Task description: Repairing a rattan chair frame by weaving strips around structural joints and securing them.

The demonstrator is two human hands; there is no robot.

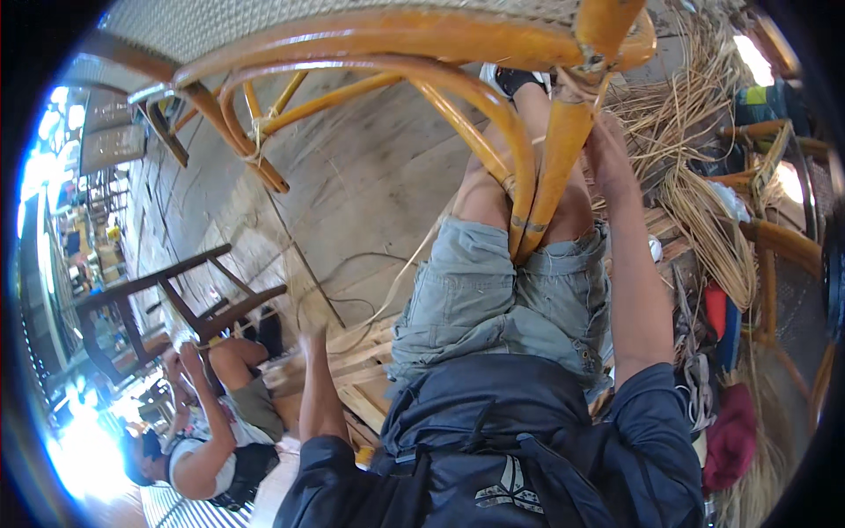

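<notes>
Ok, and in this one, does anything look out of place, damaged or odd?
Two mild things. The glossy orange-brown rattan chair is tipped over rather than standing upright, with its legs angled toward the person. The long, pale, straw-like strands at the right lie in a loose, untidy tangle. No clear damage shows.

- Chair [378, 37]: cut off at the top edge
- Right hand [602, 132]: partly hidden at a leg [562, 158], upper right
- Left hand [312, 341]: blurred, left of centre
</notes>
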